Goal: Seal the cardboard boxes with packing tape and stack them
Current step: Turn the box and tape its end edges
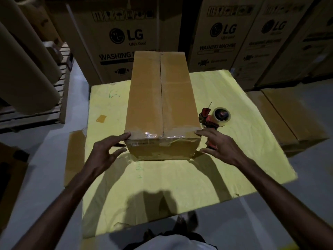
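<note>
A long brown cardboard box [160, 98] lies on a yellow-covered work surface [162, 186], its flaps closed, with clear tape along the centre seam and across the near top edge. My left hand [106, 150] reaches for the box's near left corner with fingers spread, fingertips touching the corner. My right hand [218, 143] is at the near right corner, fingers spread, index tip on the top edge. An orange tape dispenser [215, 118] with a roll of tape lies on the surface just right of the box, partly behind my right hand.
Large printed washing-machine cartons [119, 38] stand behind the work surface. Flattened or low cardboard boxes [292, 120] lie at the right. Big brown paper rolls [23, 69] rest on a wooden pallet at the left. A loose cardboard sheet [74, 156] sticks out under the yellow cover.
</note>
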Demonstrator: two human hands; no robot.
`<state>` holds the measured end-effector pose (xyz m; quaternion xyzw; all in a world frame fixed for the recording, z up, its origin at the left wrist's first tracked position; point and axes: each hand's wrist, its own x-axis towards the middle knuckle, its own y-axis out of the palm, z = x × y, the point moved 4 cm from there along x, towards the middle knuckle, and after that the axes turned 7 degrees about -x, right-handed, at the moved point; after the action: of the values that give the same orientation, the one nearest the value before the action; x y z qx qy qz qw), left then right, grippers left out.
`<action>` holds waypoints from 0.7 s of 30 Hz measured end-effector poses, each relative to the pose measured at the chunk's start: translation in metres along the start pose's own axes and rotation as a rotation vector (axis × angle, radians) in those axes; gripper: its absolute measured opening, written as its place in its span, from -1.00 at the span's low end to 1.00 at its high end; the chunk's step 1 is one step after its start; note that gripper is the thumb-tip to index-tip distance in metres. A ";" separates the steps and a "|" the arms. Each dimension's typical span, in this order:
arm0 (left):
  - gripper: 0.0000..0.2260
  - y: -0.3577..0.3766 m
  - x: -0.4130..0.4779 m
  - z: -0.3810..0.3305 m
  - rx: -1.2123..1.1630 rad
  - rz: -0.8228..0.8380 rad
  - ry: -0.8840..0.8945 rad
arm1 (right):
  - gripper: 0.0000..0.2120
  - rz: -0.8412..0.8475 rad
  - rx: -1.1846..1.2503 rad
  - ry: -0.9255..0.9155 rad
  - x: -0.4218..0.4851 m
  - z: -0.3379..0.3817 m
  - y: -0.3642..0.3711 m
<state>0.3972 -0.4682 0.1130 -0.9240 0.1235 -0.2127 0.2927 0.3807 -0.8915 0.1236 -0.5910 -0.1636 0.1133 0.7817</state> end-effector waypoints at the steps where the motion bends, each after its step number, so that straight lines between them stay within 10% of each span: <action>1: -0.49 -0.004 0.010 0.000 0.037 0.039 0.032 | -0.27 0.015 -0.048 -0.009 0.007 -0.001 -0.001; 13: -0.75 0.005 0.048 0.003 0.189 0.182 0.097 | -0.49 -0.040 -0.103 -0.109 0.047 0.001 0.003; 21: -0.72 0.017 0.035 0.002 0.573 -0.097 0.565 | -0.59 -0.442 -0.367 -0.204 0.041 -0.011 0.009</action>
<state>0.4276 -0.4934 0.1123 -0.7150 0.0912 -0.4975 0.4826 0.4235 -0.8835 0.1167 -0.6579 -0.3837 -0.0320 0.6472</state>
